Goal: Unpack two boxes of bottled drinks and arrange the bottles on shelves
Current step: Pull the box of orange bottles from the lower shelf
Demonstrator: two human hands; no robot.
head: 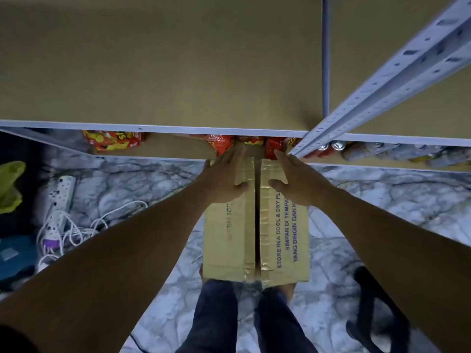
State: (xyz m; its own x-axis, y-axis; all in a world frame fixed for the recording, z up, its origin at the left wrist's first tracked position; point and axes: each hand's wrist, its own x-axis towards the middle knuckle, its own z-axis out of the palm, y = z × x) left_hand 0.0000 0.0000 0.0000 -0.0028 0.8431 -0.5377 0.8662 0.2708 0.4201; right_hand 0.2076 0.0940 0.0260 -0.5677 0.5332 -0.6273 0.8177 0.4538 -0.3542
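Cardboard box (229,238) stands on the marble-patterned floor (127,184) at centre of view, directly ahead of the person's legs in dark trousers (214,314) at 6 o'clock. Its top flaps lie down flat, with a dark slit running along the centre seam between two strips of brown tape (244,225). The right flap carries printed storage text. The box's 12 o'clock end sits against the front edge of the lower shelf (173,149). Left hand (224,179) lies flat on the left flap at that far end, its fingers (230,155) straight and together, reaching to the far edge, thumb towards the seam. Right hand (297,180) lies likewise on the right flap, fingers extended, thumb resting on the tape; neither hand grips anything. On the lower shelf, red snack packets (112,140) show at 11 and 12 o'clock, and drink cans (336,146) at 2 o'clock. The upper shelf board (153,59) fills the view at 12 o'clock, with a slotted grey metal upright (397,77) rising at 1 o'clock. A power strip (60,192) with tangled white cables (76,230) lies on the floor at 9 o'clock, a yellow-green bag (10,184) beyond it. A black object (374,314), not identifiable, lies at 4 o'clock.
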